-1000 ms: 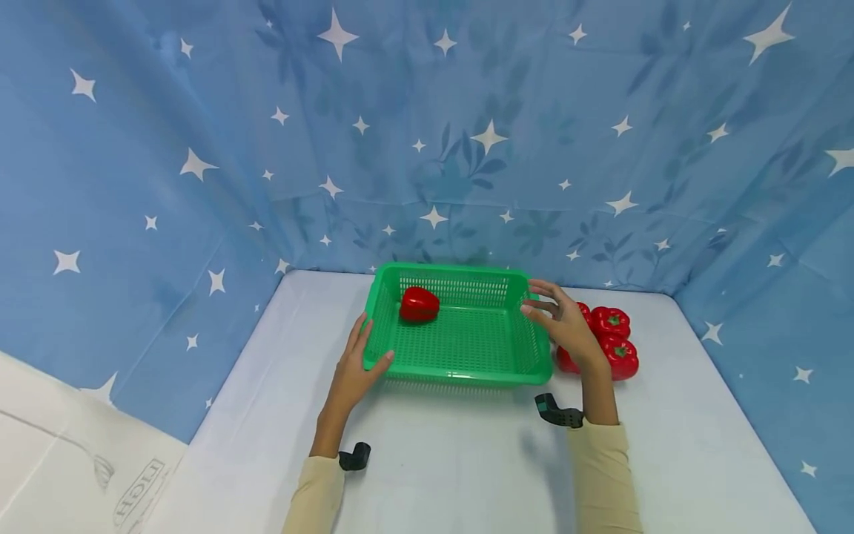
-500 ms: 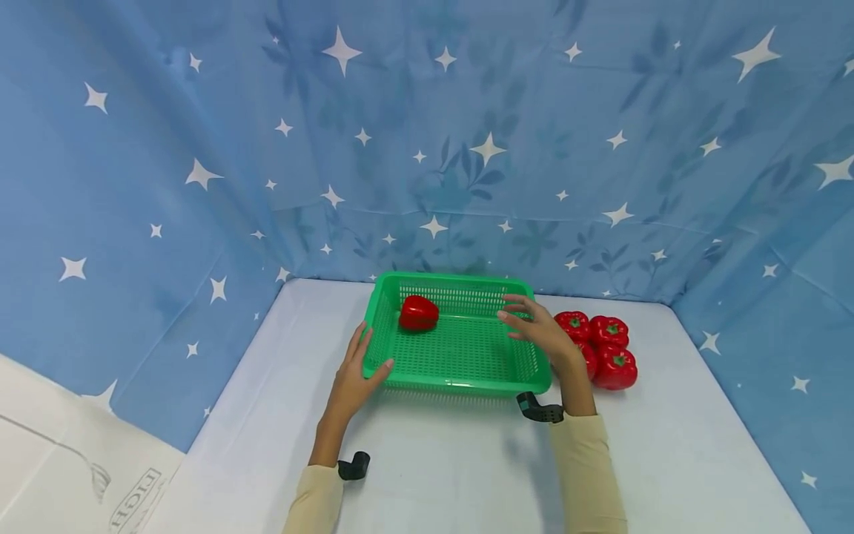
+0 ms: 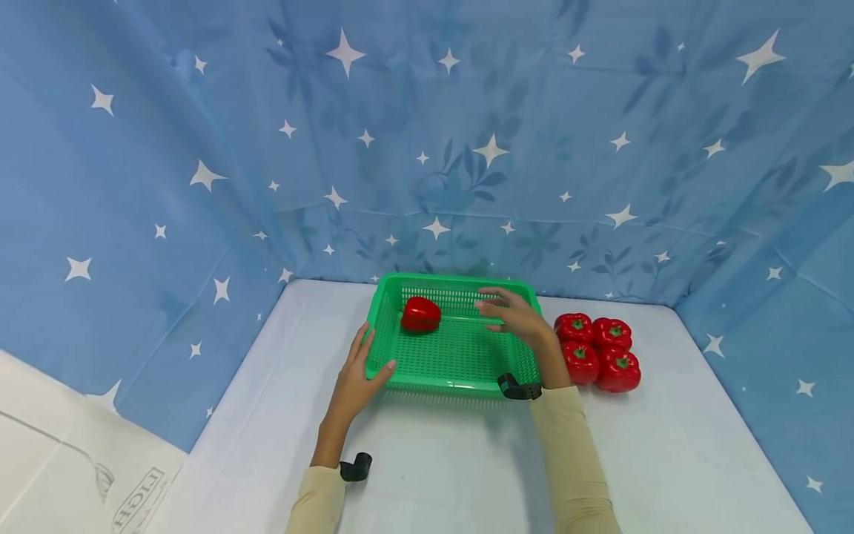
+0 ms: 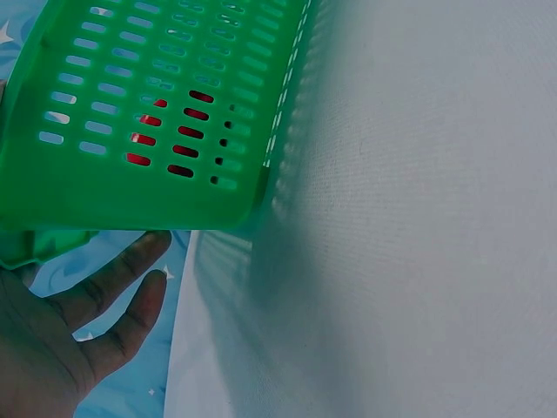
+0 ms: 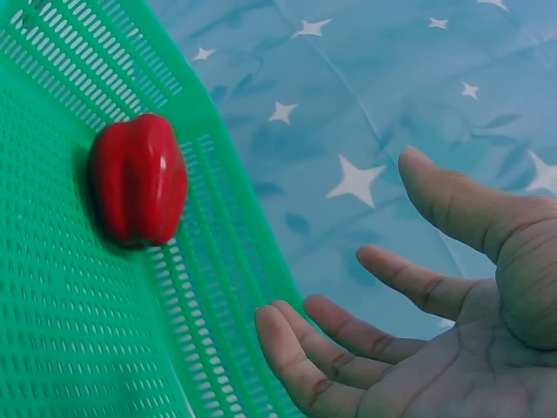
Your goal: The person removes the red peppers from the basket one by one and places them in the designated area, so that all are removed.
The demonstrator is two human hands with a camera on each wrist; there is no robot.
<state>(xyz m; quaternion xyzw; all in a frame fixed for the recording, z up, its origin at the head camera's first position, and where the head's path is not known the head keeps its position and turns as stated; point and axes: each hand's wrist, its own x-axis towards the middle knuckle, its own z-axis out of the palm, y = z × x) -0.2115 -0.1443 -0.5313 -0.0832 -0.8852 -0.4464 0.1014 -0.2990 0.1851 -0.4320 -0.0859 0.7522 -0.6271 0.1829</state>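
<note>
A green plastic basket [image 3: 454,382] sits toward the back of the white table, with one red bell pepper [image 3: 421,314] lying in its back left part. My left hand [image 3: 355,382] is at the basket's front left corner, fingers spread and fairly straight; whether they touch the wall is hard to tell. In the left wrist view, two of its fingers [image 4: 130,322] show beside the basket corner. My right hand [image 3: 510,313] hovers over the right half of the basket, holding nothing. The right wrist view shows its fingers [image 5: 283,340] loosely bent and apart, away from the pepper [image 5: 139,180].
Several red bell peppers [image 3: 617,369] stand grouped on the white table [image 3: 454,467] just right of the basket. A blue star-patterned curtain [image 3: 427,148] borders the table at the back and sides. White printed board [image 3: 87,452] lies at the lower left.
My right hand has moved left, from the basket's right rim by the grouped peppers to above the basket's inside. The left hand stays at the corner. The view has tilted slightly.
</note>
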